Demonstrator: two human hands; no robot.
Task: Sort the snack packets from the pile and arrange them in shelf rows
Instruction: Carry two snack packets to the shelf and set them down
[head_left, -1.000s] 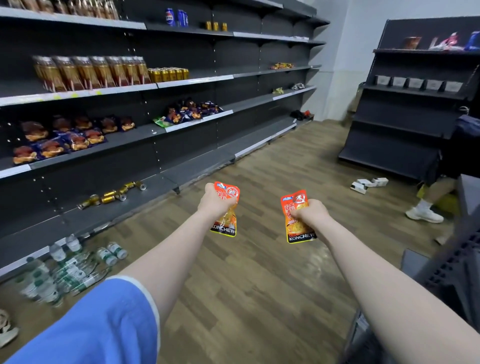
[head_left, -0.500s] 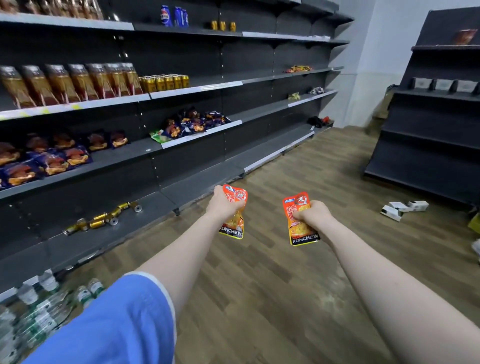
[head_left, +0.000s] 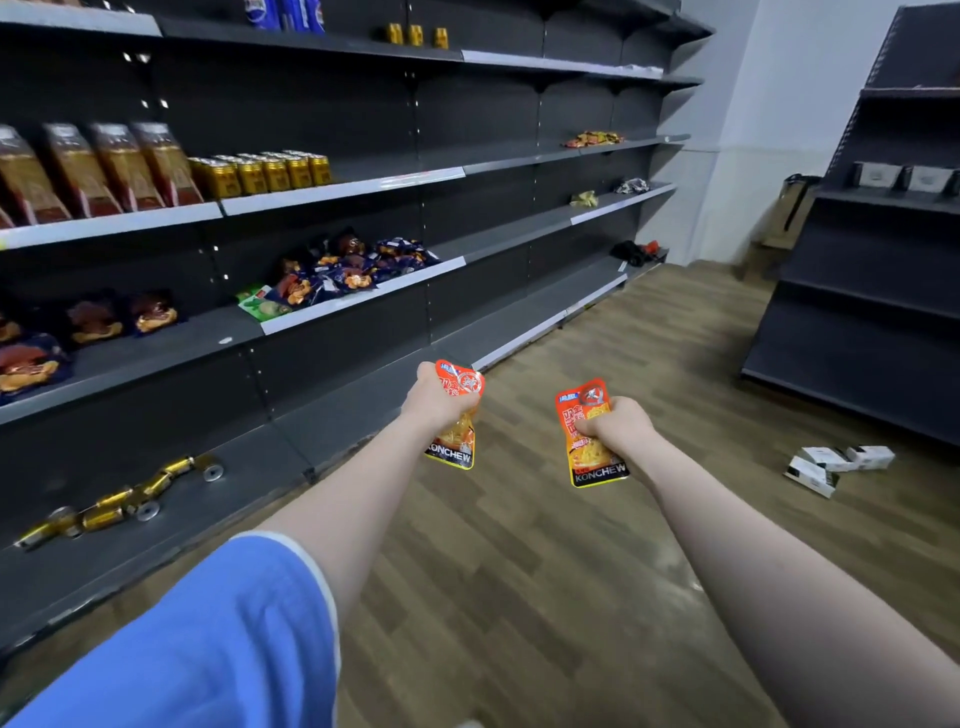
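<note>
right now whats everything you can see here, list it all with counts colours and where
orange snack packets: two, orange-red, one in each hand
dark blue snack bags: a pile, middle shelf
gold cans: a row, upper shelf
fallen gold cans: several, lying on bottom shelf
tall orange-brown packs: a row, upper shelf left
white boxes: a few, on the floor right
shelving: dark grey, along the left
left hand: grips one packet
right hand: grips the other

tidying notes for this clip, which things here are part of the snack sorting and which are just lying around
Part of the job:
left hand gripping an orange packet
right hand gripping a second orange packet
snack pile on the shelf

Lying about:
gold cans tipped over
white boxes on the floor
</note>
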